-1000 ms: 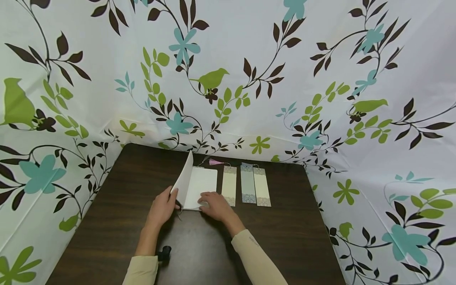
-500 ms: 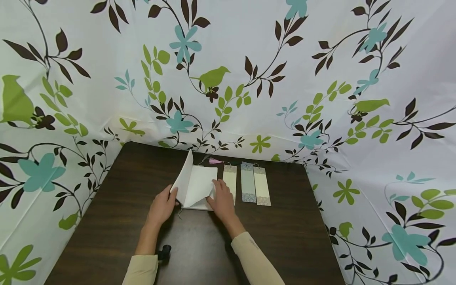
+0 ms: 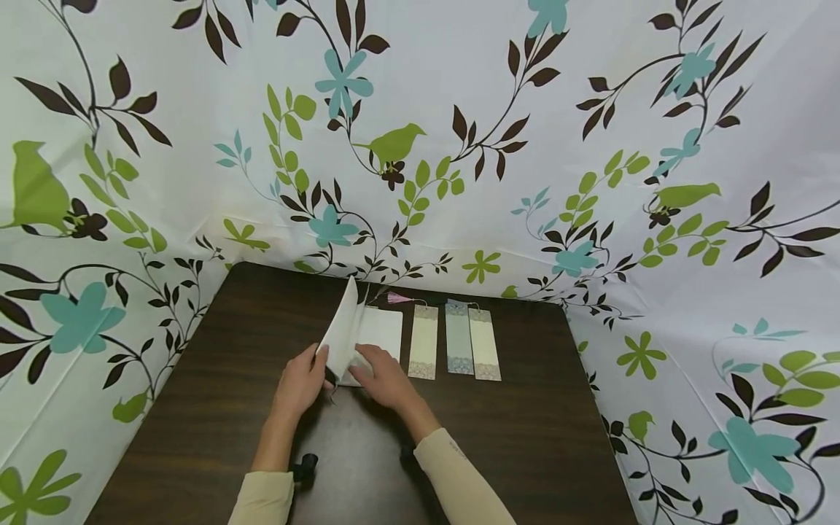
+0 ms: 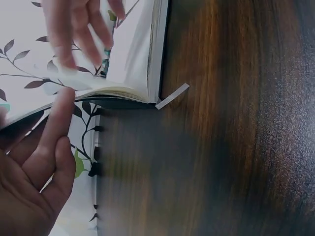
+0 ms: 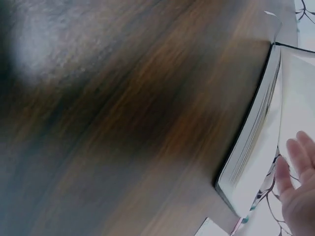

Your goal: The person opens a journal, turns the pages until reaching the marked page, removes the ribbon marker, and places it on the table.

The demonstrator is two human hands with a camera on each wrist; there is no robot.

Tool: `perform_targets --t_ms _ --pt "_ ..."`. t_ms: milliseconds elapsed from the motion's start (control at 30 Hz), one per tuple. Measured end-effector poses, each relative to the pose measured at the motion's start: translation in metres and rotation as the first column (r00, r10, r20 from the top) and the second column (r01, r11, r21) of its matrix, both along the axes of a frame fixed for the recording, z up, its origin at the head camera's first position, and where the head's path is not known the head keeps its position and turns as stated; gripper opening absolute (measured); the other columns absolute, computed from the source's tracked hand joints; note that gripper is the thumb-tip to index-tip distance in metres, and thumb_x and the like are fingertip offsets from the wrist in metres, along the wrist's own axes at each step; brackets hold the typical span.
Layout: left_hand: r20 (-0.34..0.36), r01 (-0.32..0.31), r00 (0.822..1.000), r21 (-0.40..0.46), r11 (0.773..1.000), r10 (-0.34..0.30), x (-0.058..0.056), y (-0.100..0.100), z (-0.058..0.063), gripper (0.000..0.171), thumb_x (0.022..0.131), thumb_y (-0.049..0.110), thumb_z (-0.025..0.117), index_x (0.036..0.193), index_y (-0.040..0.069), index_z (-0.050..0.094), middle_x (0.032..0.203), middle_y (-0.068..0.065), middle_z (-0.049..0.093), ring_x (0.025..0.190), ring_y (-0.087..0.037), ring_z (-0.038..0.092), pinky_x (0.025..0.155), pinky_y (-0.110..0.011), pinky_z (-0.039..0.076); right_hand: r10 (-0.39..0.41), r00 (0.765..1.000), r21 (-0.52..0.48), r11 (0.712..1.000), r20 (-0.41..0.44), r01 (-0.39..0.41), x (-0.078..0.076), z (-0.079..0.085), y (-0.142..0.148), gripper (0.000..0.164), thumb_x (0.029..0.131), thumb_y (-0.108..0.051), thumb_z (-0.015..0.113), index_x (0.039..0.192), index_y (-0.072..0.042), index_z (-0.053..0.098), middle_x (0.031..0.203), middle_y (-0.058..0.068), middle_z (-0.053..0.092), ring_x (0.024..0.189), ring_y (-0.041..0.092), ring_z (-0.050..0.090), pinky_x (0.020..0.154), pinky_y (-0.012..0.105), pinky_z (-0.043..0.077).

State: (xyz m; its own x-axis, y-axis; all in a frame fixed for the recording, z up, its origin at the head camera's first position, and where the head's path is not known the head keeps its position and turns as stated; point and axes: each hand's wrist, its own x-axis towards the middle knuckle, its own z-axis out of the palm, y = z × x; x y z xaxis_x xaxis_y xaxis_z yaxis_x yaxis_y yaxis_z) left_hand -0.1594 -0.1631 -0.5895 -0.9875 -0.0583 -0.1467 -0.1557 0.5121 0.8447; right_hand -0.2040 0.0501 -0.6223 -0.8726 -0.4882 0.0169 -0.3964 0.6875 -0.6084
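Note:
An open notebook (image 3: pixel 386 328) with blank white pages and a dark cover lies at the table's far side. Its left half stands raised, and my left hand (image 3: pixel 298 383) holds that side by the lower edge, thumb on the pages and fingers behind the cover. A turned leaf leans toward the raised half. My right hand (image 3: pixel 383 375) is over the lower part of the notebook beside this leaf. In the right wrist view the right hand (image 5: pixel 300 191) has its fingers extended along the page; firm contact cannot be told. A thin ribbon (image 4: pixel 173 96) sticks out at the spine.
To the notebook's right lie a cream bookmark (image 3: pixel 423 343) with a pink tassel (image 3: pixel 399 298), a blue-green bookmark (image 3: pixel 458 339) and another cream bookmark (image 3: pixel 485 344). They rest on a dark wooden table (image 3: pixel 531 430). A patterned curtain (image 3: pixel 472 219) hangs behind and at both sides.
My right hand reached the right page's lower corner, lifted the leaf and swept it leftward onto the raised half. The left hand stayed in place, holding the notebook.

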Motion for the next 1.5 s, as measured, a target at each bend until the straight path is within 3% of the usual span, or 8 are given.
perform_targets --t_ms 233,367,467,667,967,1167,1300,1500 --pt "-0.012 0.004 1.0 -0.1 0.995 -0.006 -0.001 0.003 -0.002 0.074 0.107 0.074 0.039 0.149 0.016 0.06 0.114 -0.01 0.081 0.1 -0.029 0.076 0.09 -0.06 0.053 0.088 0.995 0.073 0.994 -0.045 -0.085 0.001 0.002 -0.005 0.056 0.114 -0.057 0.044 0.167 -0.039 0.038 0.163 -0.005 0.052 0.151 0.02 0.05 0.122 0.046 0.044" --pt "-0.068 -0.029 0.997 -0.115 0.993 0.021 -0.001 0.002 -0.003 0.063 0.109 0.069 0.042 0.136 0.018 0.067 0.097 -0.006 0.082 0.086 -0.023 0.076 0.083 -0.056 0.054 0.081 0.995 0.102 0.992 -0.058 -0.075 -0.002 0.001 0.0 0.052 0.113 -0.051 0.05 0.161 -0.032 0.05 0.158 -0.003 0.059 0.146 0.023 0.055 0.118 0.048 0.047" --pt "-0.091 -0.045 0.995 -0.119 0.992 0.034 0.0 0.0 -0.005 0.056 0.112 0.064 0.042 0.127 0.018 0.07 0.086 -0.002 0.081 0.078 -0.016 0.073 0.078 -0.051 0.053 0.055 0.995 0.185 0.982 -0.086 -0.039 -0.004 -0.001 0.008 0.047 0.11 -0.047 0.057 0.152 -0.026 0.06 0.154 -0.001 0.062 0.144 0.024 0.057 0.116 0.051 0.049" --pt "-0.076 -0.054 0.996 -0.112 0.992 0.045 0.003 -0.004 -0.005 0.056 0.113 0.061 0.041 0.124 0.016 0.071 0.093 -0.006 0.081 0.079 -0.015 0.072 0.07 -0.043 0.049 0.027 0.996 0.351 0.937 -0.087 0.005 -0.007 -0.004 0.023 0.054 0.104 -0.049 0.065 0.153 -0.026 0.059 0.163 0.002 0.054 0.151 0.026 0.05 0.119 0.053 0.044" --pt "-0.076 -0.063 0.996 -0.131 0.989 0.054 0.003 -0.003 -0.004 0.057 0.112 0.064 0.039 0.114 0.017 0.072 0.089 -0.004 0.08 0.08 -0.017 0.068 0.075 -0.047 0.05 0.024 0.999 0.345 0.939 -0.04 -0.008 -0.006 -0.008 0.03 0.063 0.099 -0.051 0.074 0.154 -0.024 0.058 0.164 0.005 0.052 0.15 0.029 0.05 0.117 0.055 0.046" --pt "-0.092 -0.074 0.994 -0.127 0.989 0.062 0.002 -0.003 -0.006 0.057 0.112 0.064 0.039 0.116 0.018 0.073 0.091 -0.005 0.081 0.083 -0.019 0.071 0.079 -0.052 0.053 0.059 0.994 0.36 0.933 -0.089 -0.023 -0.007 -0.011 0.032 0.045 0.104 -0.048 0.069 0.144 -0.027 0.068 0.162 0.003 0.055 0.148 0.028 0.052 0.115 0.057 0.048" --pt "-0.082 -0.07 0.995 -0.126 0.99 0.06 0.003 -0.003 -0.007 0.059 0.112 0.065 0.039 0.12 0.018 0.073 0.092 -0.005 0.081 0.083 -0.018 0.071 0.078 -0.05 0.052 0.15 0.964 0.402 0.914 -0.219 -0.051 -0.006 -0.013 0.035 0.026 0.108 -0.043 0.065 0.126 -0.029 0.078 0.147 -0.003 0.067 0.138 0.022 0.06 0.111 0.05 0.051" --pt "-0.08 -0.073 0.995 -0.126 0.989 0.063 0.003 -0.004 -0.006 0.058 0.112 0.064 0.039 0.122 0.018 0.073 0.092 -0.005 0.081 0.085 -0.019 0.072 0.079 -0.05 0.052 0.297 0.867 0.479 0.874 -0.399 -0.079 -0.005 -0.021 0.039 0.018 0.11 -0.033 0.061 0.106 -0.032 0.079 0.122 -0.012 0.075 0.121 0.013 0.066 0.101 0.036 0.053"
